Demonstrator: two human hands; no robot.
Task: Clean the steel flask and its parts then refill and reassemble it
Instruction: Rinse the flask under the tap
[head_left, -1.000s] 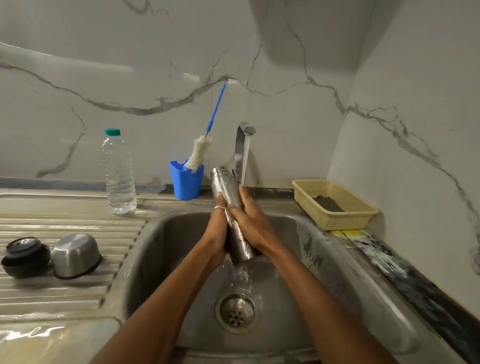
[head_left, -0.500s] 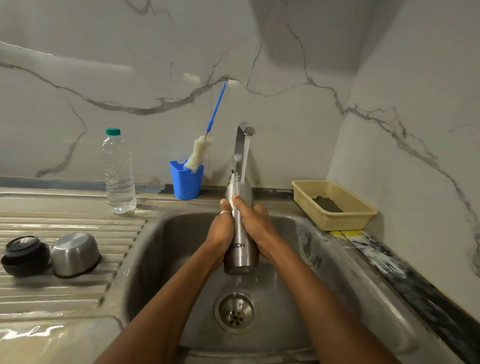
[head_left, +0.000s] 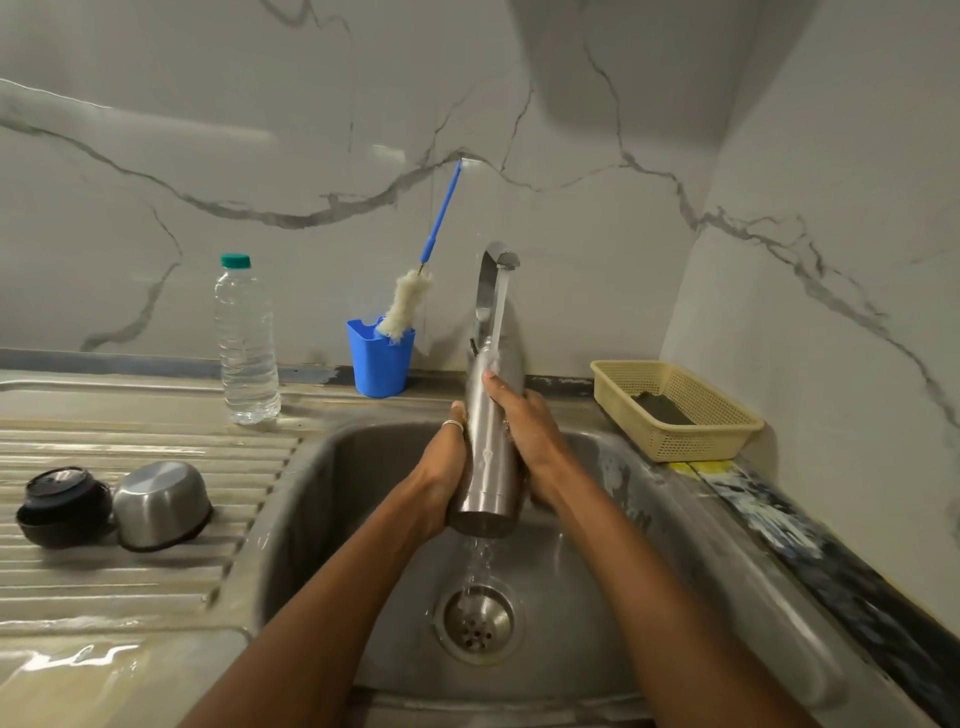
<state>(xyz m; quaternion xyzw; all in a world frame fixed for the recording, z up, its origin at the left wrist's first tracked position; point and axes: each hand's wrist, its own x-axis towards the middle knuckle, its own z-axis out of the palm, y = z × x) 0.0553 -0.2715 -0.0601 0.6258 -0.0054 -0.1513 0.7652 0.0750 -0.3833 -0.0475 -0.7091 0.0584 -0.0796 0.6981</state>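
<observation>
I hold the steel flask (head_left: 488, 457) nearly upright over the sink (head_left: 332, 499), its mouth under the running tap (head_left: 496, 270). My left hand (head_left: 444, 467) grips its left side and bottom, a ring on one finger. My right hand (head_left: 524, 431) wraps its right side, thumb across the front. Water streams onto the flask's top and drips from its base toward the drain (head_left: 475, 621). The steel cup lid (head_left: 158, 501) and black stopper cap (head_left: 62, 506) lie on the left drainboard.
A clear water bottle (head_left: 245, 343) with a green cap stands at the back left. A blue cup (head_left: 379, 358) holds a bottle brush (head_left: 408, 304) with a blue handle. A beige basket (head_left: 675, 410) with a dark scrubber sits on the right counter. Wet drainboard at the front left.
The flask went from tilted left to upright under the tap, then rose slightly. My hands slid along its sides, and water now runs off its base.
</observation>
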